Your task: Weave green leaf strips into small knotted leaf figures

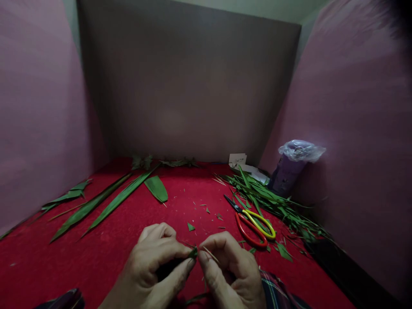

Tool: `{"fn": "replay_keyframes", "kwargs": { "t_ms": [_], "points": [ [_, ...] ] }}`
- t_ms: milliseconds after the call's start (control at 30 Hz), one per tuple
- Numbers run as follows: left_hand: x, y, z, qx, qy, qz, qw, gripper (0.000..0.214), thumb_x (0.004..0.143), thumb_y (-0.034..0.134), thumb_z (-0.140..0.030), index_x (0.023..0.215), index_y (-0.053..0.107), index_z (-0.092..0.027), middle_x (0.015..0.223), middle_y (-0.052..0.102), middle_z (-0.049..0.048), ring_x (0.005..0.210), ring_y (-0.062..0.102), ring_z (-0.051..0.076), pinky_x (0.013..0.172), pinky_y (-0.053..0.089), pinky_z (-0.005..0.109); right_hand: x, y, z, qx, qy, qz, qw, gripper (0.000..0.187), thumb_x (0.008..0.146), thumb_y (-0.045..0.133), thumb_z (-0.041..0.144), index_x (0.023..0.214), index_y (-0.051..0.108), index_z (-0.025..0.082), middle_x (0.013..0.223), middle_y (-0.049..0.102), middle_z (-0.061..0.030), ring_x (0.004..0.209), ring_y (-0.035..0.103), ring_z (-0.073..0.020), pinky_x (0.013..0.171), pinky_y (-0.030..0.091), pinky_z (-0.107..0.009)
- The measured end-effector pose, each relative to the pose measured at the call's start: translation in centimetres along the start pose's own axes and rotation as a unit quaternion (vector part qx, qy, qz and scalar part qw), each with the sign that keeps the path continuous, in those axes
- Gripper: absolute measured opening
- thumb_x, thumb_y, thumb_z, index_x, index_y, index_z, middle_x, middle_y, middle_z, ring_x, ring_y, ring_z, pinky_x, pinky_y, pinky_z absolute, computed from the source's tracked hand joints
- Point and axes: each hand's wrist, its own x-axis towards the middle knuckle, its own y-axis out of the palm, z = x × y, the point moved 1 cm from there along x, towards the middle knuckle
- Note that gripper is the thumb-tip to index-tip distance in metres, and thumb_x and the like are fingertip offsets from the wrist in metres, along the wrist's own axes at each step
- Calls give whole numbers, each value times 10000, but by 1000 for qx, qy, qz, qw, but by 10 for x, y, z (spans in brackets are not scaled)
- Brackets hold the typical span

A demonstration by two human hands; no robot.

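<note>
Towards the near edge of the surface (106, 262), our left hand (154, 259) pinches a leaf piece (193, 252), our right hand (233, 266) a thin stick (210, 254), work seemingly midway, long leaves (119, 202) apparently unused.

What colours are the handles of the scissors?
Red handle and yellow handle, seen in the head view.

The left hand (148, 259) pinches a green leaf piece (193, 252) — the right hand (238, 266), a thin stick (210, 255) — over red cloth (106, 257).

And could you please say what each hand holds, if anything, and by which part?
The left hand pinches a small green leaf piece near one end; the right hand holds a thin pale stick, gripped part unclear.
</note>
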Motion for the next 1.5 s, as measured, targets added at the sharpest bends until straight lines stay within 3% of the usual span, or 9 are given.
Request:
{"fn": "replay_keyframes", "kwargs": {
  "t_ms": [167, 233, 333, 533, 700, 933, 1033, 1200, 1500],
  "points": [
    [3, -1, -3, 55, 91, 15, 994, 192, 798, 545, -178, 649, 653, -233, 533, 609, -4, 648, 510, 192, 694, 375, 331, 3, 2, 3, 14, -72, 5, 997, 204, 851, 542, 341, 802, 668, 189, 398, 347, 85, 335, 284, -76, 356, 201, -220],
    [4, -1, -6, 72, 134, 22, 988, 258, 795, 511, -142, 559, 579, -220, 479, 546, -18, 597, 485, 174, 663, 367, 321, 4, 0, 5, 9, -113, 10, 993, 201, 856, 540, 320, 766, 668, 193, 407, 415, 72, 327, 303, -74, 362, 213, -229],
    [4, -1, -7, 110, 147, 23, 983, 298, 794, 491, -112, 513, 521, -208, 459, 519, -24, 569, 470, 161, 648, 369, 318, 6, -4, 7, -29, -152, 25, 988, 188, 854, 530, 280, 745, 660, 200, 457, 550, 38, 338, 387, -85, 381, 277, -222],
    [2, 1, -6, 95, 112, 28, 989, 288, 808, 499, -137, 539, 578, -201, 491, 560, -6, 609, 515, 176, 642, 407, 309, 7, -6, 4, -35, -179, 62, 981, 135, 844, 530, 233, 784, 648, 211, 561, 655, 26, 394, 525, -91, 437, 362, -204],
    [-1, 3, -1, 69, 56, 42, 995, 193, 815, 528, -167, 717, 687, -214, 586, 638, 16, 686, 551, 197, 670, 433, 312, 11, -7, 0, -15, -234, 116, 965, 138, 843, 490, 167, 861, 625, 188, 582, 666, 13, 444, 594, -93, 449, 395, -184],
    [-3, 0, 3, -10, 59, -69, 996, 194, 716, 623, -128, 817, 697, -276, 698, 704, -1, 777, 600, 213, 701, 470, 298, 11, -7, -5, -64, -321, 84, 941, 198, 801, 506, 103, 935, 608, 208, 610, 713, 37, 397, 619, -88, 421, 390, -206],
    [-6, 0, 2, -32, 39, -105, 993, 273, 671, 650, -103, 845, 674, -312, 741, 689, -21, 801, 614, 205, 686, 476, 272, 12, -7, -4, -68, -324, 78, 940, 191, 801, 521, 108, 933, 614, 210, 612, 721, 41, 388, 622, -88, 415, 403, -200],
    [-8, 2, -2, -82, 30, -103, 991, 497, 685, 634, -57, 1031, 583, -411, 734, 658, -78, 781, 623, 170, 710, 469, 254, 11, -8, 0, -84, -314, 87, 942, 166, 818, 507, 121, 878, 640, 200, 555, 692, 46, 364, 602, -83, 406, 394, -197],
    [-8, 4, 6, -96, 48, -96, 990, 338, 714, 663, -89, 933, 663, -347, 772, 620, -21, 770, 582, 176, 701, 479, 264, 11, -6, -5, -67, -314, 89, 943, 163, 825, 512, 128, 910, 633, 197, 558, 687, 42, 382, 607, -90, 415, 394, -201]
  ]
}}
